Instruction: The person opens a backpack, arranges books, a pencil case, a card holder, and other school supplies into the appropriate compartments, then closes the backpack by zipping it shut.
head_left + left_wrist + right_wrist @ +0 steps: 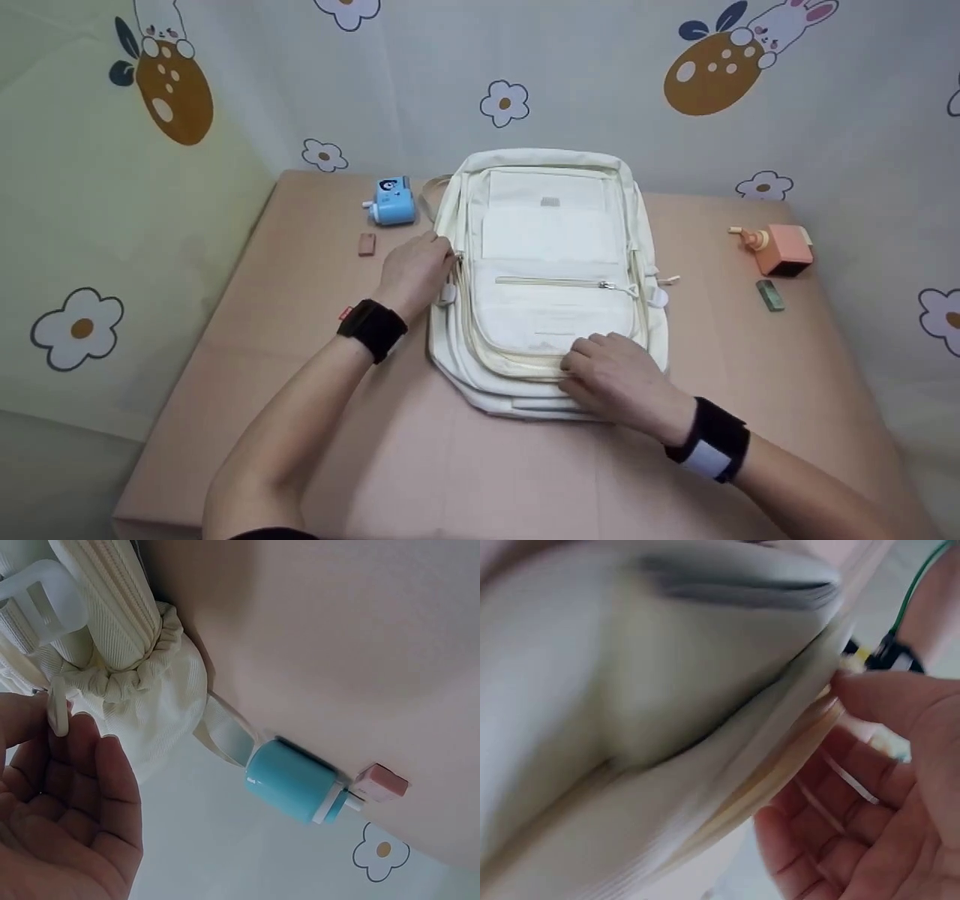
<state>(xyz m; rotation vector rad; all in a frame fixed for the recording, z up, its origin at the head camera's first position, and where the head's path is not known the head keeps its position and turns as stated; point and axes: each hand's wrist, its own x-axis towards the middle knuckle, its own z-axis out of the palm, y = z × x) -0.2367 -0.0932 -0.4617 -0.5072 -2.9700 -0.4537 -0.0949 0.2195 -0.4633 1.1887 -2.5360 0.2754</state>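
Note:
A cream backpack (555,232) lies on its back on the table, front pocket upward. My left hand (416,274) is at its left side, where thumb and forefinger pinch a cream zipper pull (58,706); the other fingers curl loosely below. On the lower right of the front pocket, my right hand (622,382) pinches the fabric edge (810,709) between thumb and fingers. A short zipper (551,282) runs across the front pocket with its slider at the right end. Near the left hand, a white plastic buckle (56,604) sits on the bag's side.
Left of the bag stand a blue crank pencil sharpener (394,204) and a small pink eraser (367,244). On the right are an orange crank sharpener (784,250) and a green eraser-like block (769,295). A patterned curtain (570,90) hangs behind the pinkish table (487,480).

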